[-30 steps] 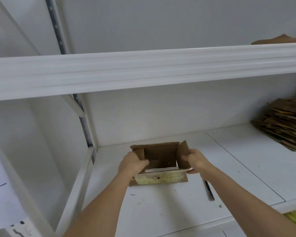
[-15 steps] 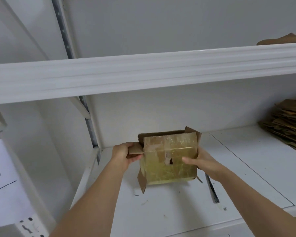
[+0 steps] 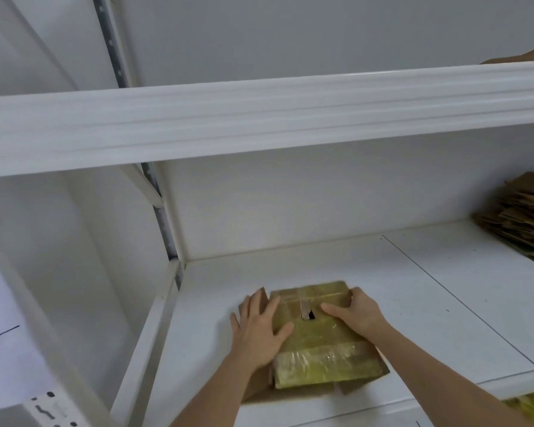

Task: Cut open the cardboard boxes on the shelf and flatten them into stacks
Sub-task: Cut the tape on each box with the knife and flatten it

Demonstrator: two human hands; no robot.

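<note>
A small brown cardboard box (image 3: 318,355), covered in yellowish clear tape, lies flat on the white shelf (image 3: 413,303) near its front edge. There is a small torn hole in the tape on its top face. My left hand (image 3: 259,328) presses flat on the box's left part with fingers spread. My right hand (image 3: 356,312) lies on the right part, fingers reaching over the far right corner. A loose flap sticks out under the box at the front.
A stack of flattened cardboard (image 3: 524,217) sits at the right end of the shelf. Another cardboard piece (image 3: 521,57) shows on the upper shelf at the right. The upper shelf's beam (image 3: 259,118) crosses overhead. A metal upright (image 3: 164,223) stands at the back left.
The box was held upright above the shelf with both hands; it has been turned over and pushed down flat onto the shelf. The blade seen beside it earlier is out of sight.
</note>
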